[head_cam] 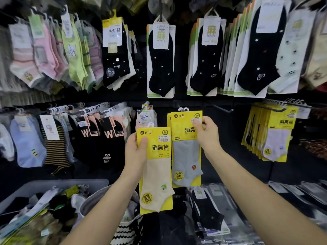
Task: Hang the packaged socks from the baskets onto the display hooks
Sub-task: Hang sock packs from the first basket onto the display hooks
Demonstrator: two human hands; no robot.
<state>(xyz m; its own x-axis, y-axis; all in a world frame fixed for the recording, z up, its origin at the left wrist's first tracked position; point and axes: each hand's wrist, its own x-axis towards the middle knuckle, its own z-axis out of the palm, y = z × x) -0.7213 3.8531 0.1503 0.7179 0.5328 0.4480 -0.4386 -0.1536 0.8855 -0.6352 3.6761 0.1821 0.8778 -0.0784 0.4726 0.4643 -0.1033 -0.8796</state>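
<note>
A cream sock pack (155, 167) on a yellow card is held upright in front of the lower display row, the left hand (136, 151) gripping its left edge with the thumb across the front. Just beside it on the right, the right hand (207, 133) pinches the top of a grey sock pack (185, 156). I cannot tell whether that pack is on a hook. A grey basket (53, 184) of mixed socks sits at lower left.

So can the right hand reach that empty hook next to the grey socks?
Probably yes: the empty hook juts out just beside the right hand, with nothing hanging between. That hand pinches the grey socks, though.
</note>
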